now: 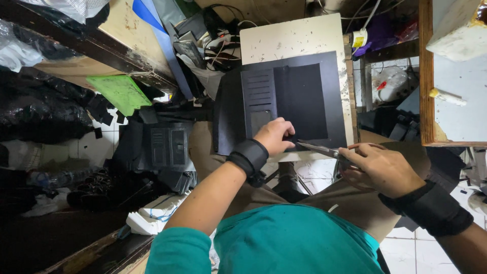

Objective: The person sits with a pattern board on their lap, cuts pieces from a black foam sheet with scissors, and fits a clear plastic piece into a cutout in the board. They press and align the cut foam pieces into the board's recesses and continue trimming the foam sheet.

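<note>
The black leather piece (299, 96), with stitched card slots on its left half, lies flat on the pale speckled counter (284, 38). The left hand (274, 136) presses its near edge down, fingers curled, nothing gripped. The right hand (378, 167) has its grip closed around scissors (319, 149), blades just at that edge, slightly parted (no cut shows yet, so trimming looks barely begun). Beyond, 1 green sheet (119, 91), stacked black pieces (162, 152) and tangled cables (223, 40) crowd a dim, cluttered workshop.
</note>
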